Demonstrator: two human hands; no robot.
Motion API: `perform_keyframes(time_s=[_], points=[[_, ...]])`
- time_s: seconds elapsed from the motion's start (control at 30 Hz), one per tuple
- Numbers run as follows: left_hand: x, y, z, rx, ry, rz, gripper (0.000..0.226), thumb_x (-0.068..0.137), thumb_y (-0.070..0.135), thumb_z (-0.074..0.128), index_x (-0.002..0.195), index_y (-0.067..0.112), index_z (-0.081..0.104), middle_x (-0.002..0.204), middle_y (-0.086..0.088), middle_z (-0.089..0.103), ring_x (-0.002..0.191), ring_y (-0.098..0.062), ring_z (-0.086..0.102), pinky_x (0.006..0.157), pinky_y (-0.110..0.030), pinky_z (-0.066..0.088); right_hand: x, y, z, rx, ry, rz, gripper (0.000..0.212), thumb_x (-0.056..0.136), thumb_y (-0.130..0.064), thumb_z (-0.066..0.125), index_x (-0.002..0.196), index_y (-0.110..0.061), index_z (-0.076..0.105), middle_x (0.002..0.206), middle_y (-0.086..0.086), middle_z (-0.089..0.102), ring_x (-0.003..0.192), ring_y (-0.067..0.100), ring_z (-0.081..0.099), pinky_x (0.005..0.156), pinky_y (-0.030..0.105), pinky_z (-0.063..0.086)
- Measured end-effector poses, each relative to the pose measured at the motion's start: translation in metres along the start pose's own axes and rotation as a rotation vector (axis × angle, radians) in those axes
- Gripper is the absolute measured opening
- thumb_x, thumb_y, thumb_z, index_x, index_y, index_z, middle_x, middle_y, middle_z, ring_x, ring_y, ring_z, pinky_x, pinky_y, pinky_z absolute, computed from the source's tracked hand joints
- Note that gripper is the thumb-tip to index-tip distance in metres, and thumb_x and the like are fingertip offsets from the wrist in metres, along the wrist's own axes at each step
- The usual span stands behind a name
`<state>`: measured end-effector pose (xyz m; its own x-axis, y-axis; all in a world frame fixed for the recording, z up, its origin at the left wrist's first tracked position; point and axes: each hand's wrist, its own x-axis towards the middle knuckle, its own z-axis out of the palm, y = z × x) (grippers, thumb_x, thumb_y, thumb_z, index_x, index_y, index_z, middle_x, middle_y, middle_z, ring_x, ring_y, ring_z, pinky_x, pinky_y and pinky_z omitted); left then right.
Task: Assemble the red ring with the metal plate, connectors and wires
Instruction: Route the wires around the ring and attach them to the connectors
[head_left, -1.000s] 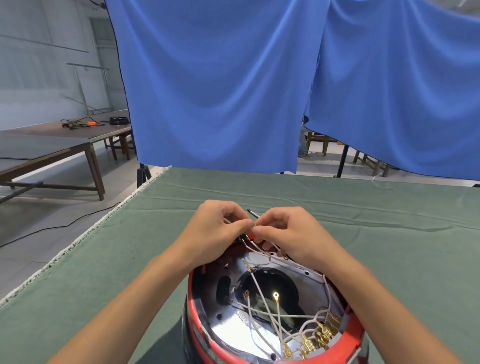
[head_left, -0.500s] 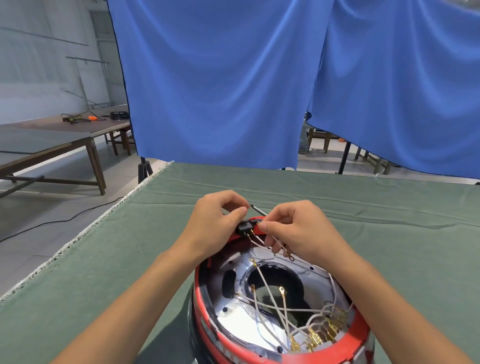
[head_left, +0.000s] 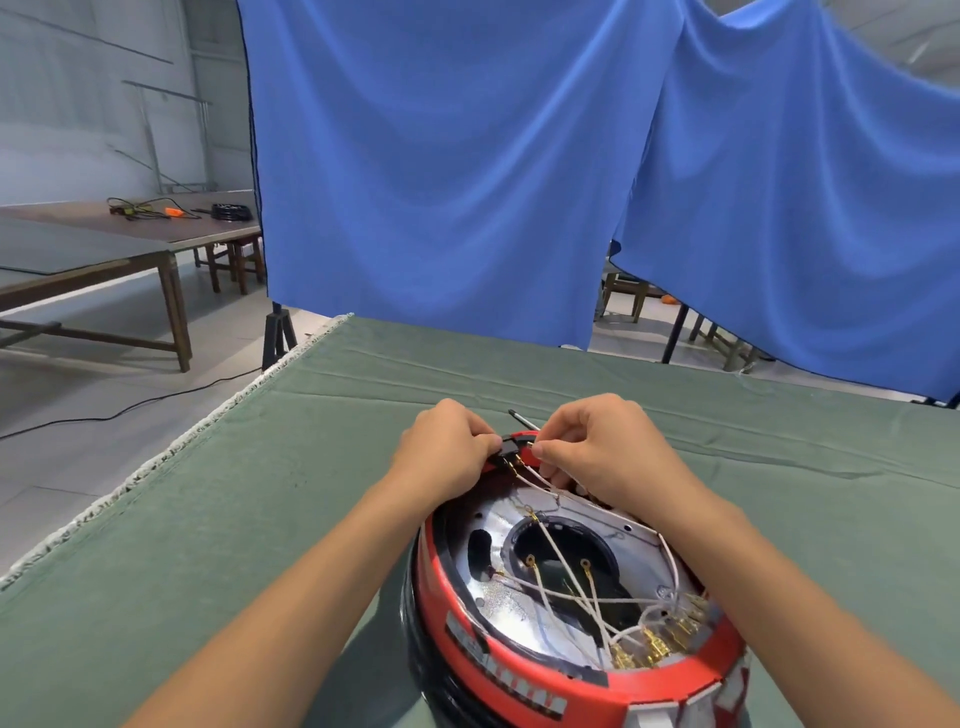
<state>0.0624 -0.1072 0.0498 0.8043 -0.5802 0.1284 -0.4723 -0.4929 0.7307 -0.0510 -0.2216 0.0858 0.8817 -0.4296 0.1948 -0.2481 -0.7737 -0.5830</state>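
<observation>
Red ring (head_left: 524, 670) sits on the bench (head_left: 260, 519); left hand (head_left: 447, 452) pinches the black connector (head_left: 509, 451), right hand (head_left: 597, 452) pinches a wire (head_left: 535, 480). Tugging could pull terminals loose.

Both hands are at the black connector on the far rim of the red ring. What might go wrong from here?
1. The right hand pinches a thin white wire close to the small black connector that the left hand grips; a hard pull may loosen its terminal.
2. Loose white wires cross over the shiny metal plate and may tangle.
3. The thin black tool lying on the green cloth behind the hands may be knocked away.
</observation>
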Motion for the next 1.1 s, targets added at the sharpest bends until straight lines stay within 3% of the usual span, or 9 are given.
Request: perform_keyframes(time_s=[0.13, 0.37, 0.6, 0.8, 0.93, 1.1], points=[[-0.002, 0.004, -0.009, 0.103, -0.027, -0.076, 0.014, 0.088, 0.027, 0.062, 0.093, 0.019, 0.073, 0.101, -0.010, 0.069, 0.100, -0.032, 0.063, 0.087, -0.040, 0.052, 0.000, -0.011, 0.000, -0.149, -0.003, -0.016, 0.019, 0.079, -0.025, 0.069, 0.061, -0.030, 0.065, 0.065, -0.009, 0.070, 0.070, 0.010, 0.067, 0.070, 0.030, 0.055], [-0.009, 0.012, -0.016, 0.162, -0.161, -0.108, 0.020, 0.087, 0.023, 0.057, 0.099, 0.007, 0.063, 0.105, -0.016, 0.065, 0.096, -0.037, 0.063, 0.070, -0.037, 0.054, -0.007, -0.016, 0.014, -0.238, -0.052, -0.010, 0.013, 0.079, -0.028, 0.070, 0.066, -0.029, 0.069, 0.071, -0.007, 0.069, 0.074, 0.015, 0.063, 0.070, 0.033, 0.053], [-0.008, 0.010, -0.018, 0.010, -0.264, -0.172, 0.017, 0.071, 0.030, 0.054, 0.068, 0.014, 0.057, 0.073, -0.005, 0.064, 0.073, -0.028, 0.069, 0.055, -0.040, 0.060, -0.019, -0.006, 0.022, -0.246, 0.004, -0.028, 0.010, 0.080, -0.027, 0.069, 0.070, -0.028, 0.071, 0.067, -0.013, 0.066, 0.070, 0.010, 0.062, 0.065, 0.030, 0.051], [0.004, -0.005, -0.005, -0.034, -0.241, -0.146, 0.037, 0.077, 0.049, 0.054, 0.067, 0.013, 0.054, 0.066, -0.003, 0.062, 0.066, -0.022, 0.066, 0.040, -0.029, 0.052, -0.019, -0.004, 0.026, -0.240, 0.031, -0.054, 0.008, 0.082, -0.025, 0.067, 0.075, -0.025, 0.071, 0.067, -0.012, 0.062, 0.069, 0.013, 0.060, 0.062, 0.029, 0.048], [0.008, -0.012, 0.004, -0.033, -0.238, -0.130, 0.041, 0.085, 0.056, 0.049, 0.076, 0.016, 0.049, 0.075, -0.004, 0.058, 0.065, -0.022, 0.062, 0.044, -0.027, 0.049, -0.019, -0.003, 0.027, -0.217, 0.034, -0.060, 0.008, 0.083, -0.026, 0.067, 0.075, -0.025, 0.070, 0.071, -0.010, 0.064, 0.071, 0.015, 0.061, 0.066, 0.031, 0.050], [0.008, -0.013, 0.005, -0.087, -0.272, -0.157, 0.045, 0.088, 0.056, 0.047, 0.072, 0.014, 0.050, 0.066, -0.005, 0.053, 0.059, -0.024, 0.058, 0.050, -0.030, 0.052, -0.022, -0.002, 0.027, -0.203, 0.038, -0.053, 0.008, 0.084, -0.027, 0.067, 0.077, -0.025, 0.070, 0.075, -0.007, 0.068, 0.073, 0.016, 0.062, 0.069, 0.033, 0.052]])
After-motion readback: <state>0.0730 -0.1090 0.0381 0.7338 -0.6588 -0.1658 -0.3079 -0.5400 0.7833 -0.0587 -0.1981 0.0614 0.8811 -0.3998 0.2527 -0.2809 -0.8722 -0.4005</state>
